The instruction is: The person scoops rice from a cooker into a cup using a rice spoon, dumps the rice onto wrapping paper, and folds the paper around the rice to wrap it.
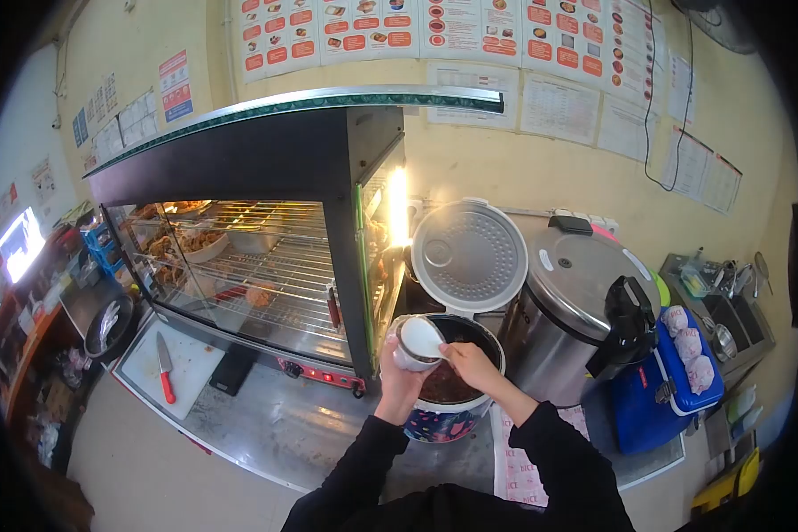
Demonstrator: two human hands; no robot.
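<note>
My left hand is wrapped round a small pale cup-shaped container, raised at the near left rim of an open pot. Pinched in my right hand is a small white scoop or cup, tilted over the container's mouth. Whether the two pieces touch I cannot tell. Below both hands stands the pot, a rice-cooker type with a flowered outer wall. Dark reddish-brown food lies inside it. Its grey hinged lid stands up at the back.
A lit glass food warmer fills the left. On a cutting board lies a red-handled knife. Right of the pot stands a large steel cooker, then a blue cooler topped with wrapped bundles. Printed paper lies in front.
</note>
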